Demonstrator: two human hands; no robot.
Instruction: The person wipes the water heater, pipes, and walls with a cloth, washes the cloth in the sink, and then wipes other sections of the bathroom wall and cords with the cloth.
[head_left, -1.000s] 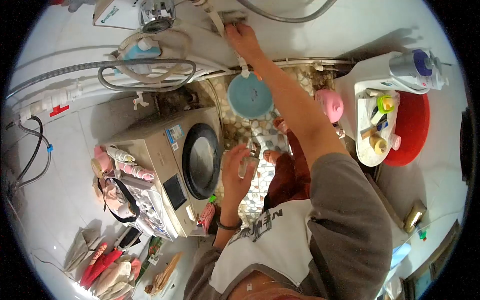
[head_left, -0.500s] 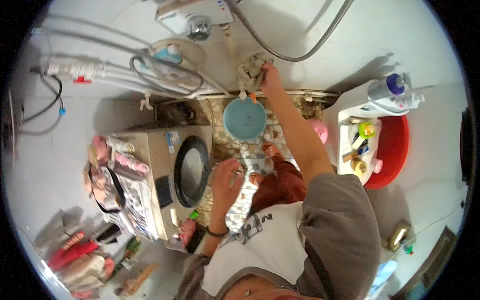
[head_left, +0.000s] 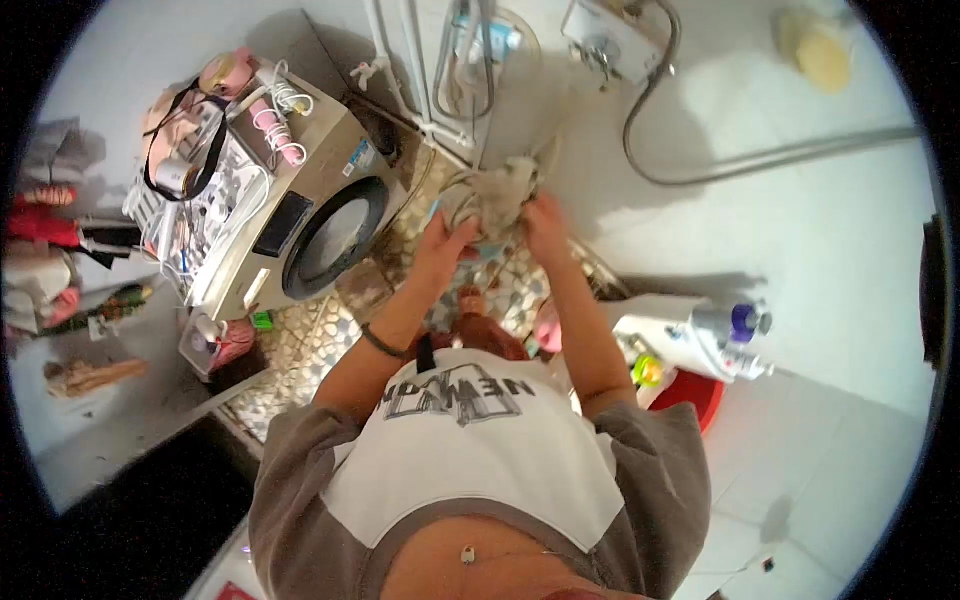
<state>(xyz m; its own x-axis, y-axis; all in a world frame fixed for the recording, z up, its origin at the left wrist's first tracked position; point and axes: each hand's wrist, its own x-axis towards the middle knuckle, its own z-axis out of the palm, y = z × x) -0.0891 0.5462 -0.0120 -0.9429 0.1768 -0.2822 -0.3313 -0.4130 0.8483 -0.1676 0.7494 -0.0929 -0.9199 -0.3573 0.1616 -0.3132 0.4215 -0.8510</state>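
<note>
- White wall (head_left: 780, 230) filled the upper right of my feed, with a grey hose looping across it.
- Below, I saw a pebble-patterned floor (head_left: 300, 340) running between the appliance and the person's legs.
- On the left I had a beige washing machine (head_left: 310, 180), tilted in my view, its dark-rimmed round door closed and assorted items crowded on top.
- A white-and-brown shirt (head_left: 460, 440), lettered across the chest, took up the lower middle.
- Over to the right I could see part of a red basin (head_left: 705, 395), with a purple-topped bottle (head_left: 744, 322) near it.
- Between the forearms, a light-blue basin (head_left: 490, 254) was mostly hidden from me.
- Just above that basin in my view, a crumpled, pale greyish cloth (head_left: 495, 195) hung bunched between both hands, off the floor.
- The left hand (head_left: 447, 245) had its fingers curled on the cloth's near left side; the right hand (head_left: 544, 228) gripped its right edge.
- Smallest of all, I noticed a dark bracelet (head_left: 383, 342) around the left wrist.
</note>
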